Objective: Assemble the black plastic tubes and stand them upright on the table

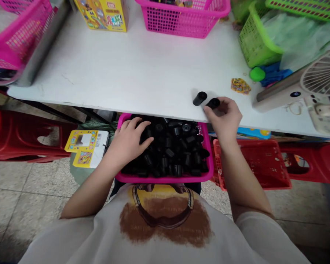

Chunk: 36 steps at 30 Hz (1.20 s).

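My right hand [226, 116] is closed around a small black plastic cylinder [213, 103] with a hole in its top, at the front of the white table. Just left of it another black cylinder [200, 98] stands upright on the tabletop. Fingers apart, my left hand [132, 139] hovers over or rests on the left side of a pink basket [165, 179]; I cannot tell whether it touches the contents. The basket sits on my lap, filled with many black cylindrical parts [169, 152].
Along the table [112, 69] stand a yellow box [103, 14], a pink basket [178, 22], a green basket [260, 40] and a white fan [283, 88]. Small printed cards [240, 86] lie at right. A flattened yellow carton [85, 146] and a red crate [258, 165] are below.
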{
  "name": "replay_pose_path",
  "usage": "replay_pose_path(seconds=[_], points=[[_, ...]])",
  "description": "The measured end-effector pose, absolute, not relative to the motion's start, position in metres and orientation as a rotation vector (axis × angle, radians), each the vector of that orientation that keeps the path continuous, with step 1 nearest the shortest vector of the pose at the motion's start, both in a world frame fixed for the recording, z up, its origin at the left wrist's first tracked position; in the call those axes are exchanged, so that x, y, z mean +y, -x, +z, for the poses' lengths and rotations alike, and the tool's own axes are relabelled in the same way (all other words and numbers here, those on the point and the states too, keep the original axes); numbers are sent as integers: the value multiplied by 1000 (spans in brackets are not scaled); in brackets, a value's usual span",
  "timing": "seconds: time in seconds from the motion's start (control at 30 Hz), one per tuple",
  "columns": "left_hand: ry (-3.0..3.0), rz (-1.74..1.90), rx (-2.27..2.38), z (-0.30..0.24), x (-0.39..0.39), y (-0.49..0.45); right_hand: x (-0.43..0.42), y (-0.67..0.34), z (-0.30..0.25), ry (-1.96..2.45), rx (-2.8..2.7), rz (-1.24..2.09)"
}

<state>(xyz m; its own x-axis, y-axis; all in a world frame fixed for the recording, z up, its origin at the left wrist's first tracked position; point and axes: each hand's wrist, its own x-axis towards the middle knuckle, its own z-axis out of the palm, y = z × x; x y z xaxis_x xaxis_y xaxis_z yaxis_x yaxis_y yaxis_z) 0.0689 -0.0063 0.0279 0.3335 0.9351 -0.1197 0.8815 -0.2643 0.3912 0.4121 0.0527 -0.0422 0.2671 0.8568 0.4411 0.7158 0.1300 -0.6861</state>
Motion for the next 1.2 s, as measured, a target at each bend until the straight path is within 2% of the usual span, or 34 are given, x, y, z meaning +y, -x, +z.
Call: replay_pose_path(seconds=[0.2, 0.37, 0.5, 0.6, 0.7, 0.83, 0.93, 1.0, 1.2], points=[[-2341, -146, 1547, 14, 2, -75, 18, -387, -4, 1550, -1730, -2], [-2388, -201, 1548, 8, 4, -86, -38, -348, 27, 1568, -2327, 705], [-2430, -178, 1563, 3, -1, -91, -49, -332, 13, 1667, -2471, 876], [-2353, 27, 1506, 3, -4, -84, -47, -335, 2, 1585, -2358, 931], [-2129, 411, 1389, 7, -6, -74, -45, -345, 1, 1504, -2206, 967], [-1397, 763, 1261, 21, -9, -69, -43, -353, 9, 1400, -2032, 1027], [-740, 758, 1058, 32, -10, -72, -42, -354, 13, 1287, -1796, 1125], [-507, 701, 942, 36, -11, -74, -42, -353, 13, 1238, -1579, 1221], [-358, 586, 776, 33, -15, -75, -46, -347, 8, 1270, -1180, 1386]])
